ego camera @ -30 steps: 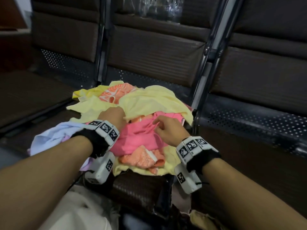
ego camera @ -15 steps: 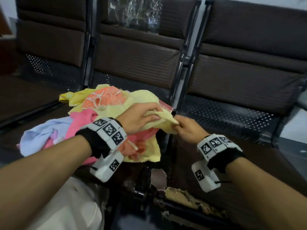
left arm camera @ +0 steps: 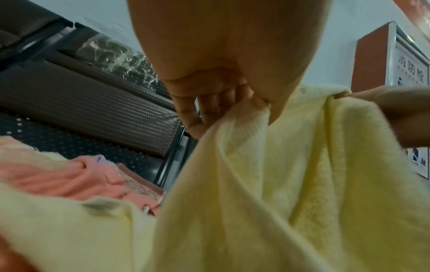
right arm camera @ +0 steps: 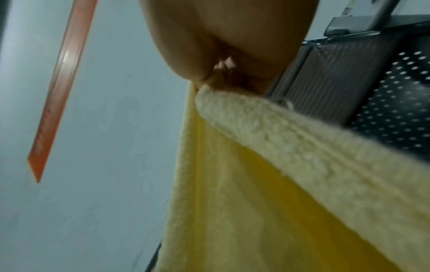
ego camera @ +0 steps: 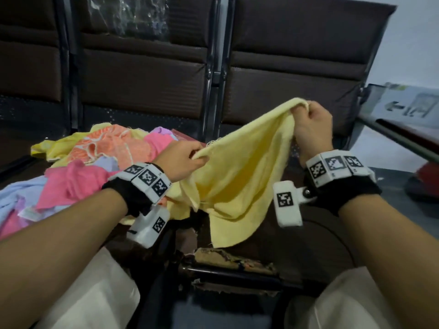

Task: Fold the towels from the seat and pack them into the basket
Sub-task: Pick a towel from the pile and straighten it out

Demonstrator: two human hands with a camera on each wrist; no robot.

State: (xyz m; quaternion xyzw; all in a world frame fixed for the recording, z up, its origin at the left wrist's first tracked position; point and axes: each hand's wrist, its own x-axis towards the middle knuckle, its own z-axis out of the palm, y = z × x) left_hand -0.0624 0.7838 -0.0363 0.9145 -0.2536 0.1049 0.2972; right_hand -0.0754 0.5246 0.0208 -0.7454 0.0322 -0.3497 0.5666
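Note:
A pale yellow towel (ego camera: pixel 240 176) hangs stretched in the air between my two hands, above the gap between two seats. My left hand (ego camera: pixel 187 160) pinches its lower left edge; the left wrist view shows the fingers (left arm camera: pixel 209 112) curled on the cloth (left arm camera: pixel 267 193). My right hand (ego camera: pixel 308 122) grips the upper right corner, held higher. In the right wrist view the towel (right arm camera: pixel 267 174) drops from the closed right hand (right arm camera: pixel 221 73). A heap of towels (ego camera: pixel 99 162), pink, orange, yellow and light blue, lies on the seat at left. No basket is in view.
A row of dark brown seats with perforated metal backs (ego camera: pixel 285 67) stands ahead. The seat's front edge (ego camera: pixel 232 260) is torn, with foam showing. Clear plastic wrap (ego camera: pixel 128 15) lies atop the middle backrest. A cardboard box (ego camera: pixel 408 103) sits at right. My knees in light trousers (ego camera: pixel 95 293) are below.
Both hands have lifted the yellow towel off the heap and pulled it apart to the right; the right hand rose and moved right. The view has swung right.

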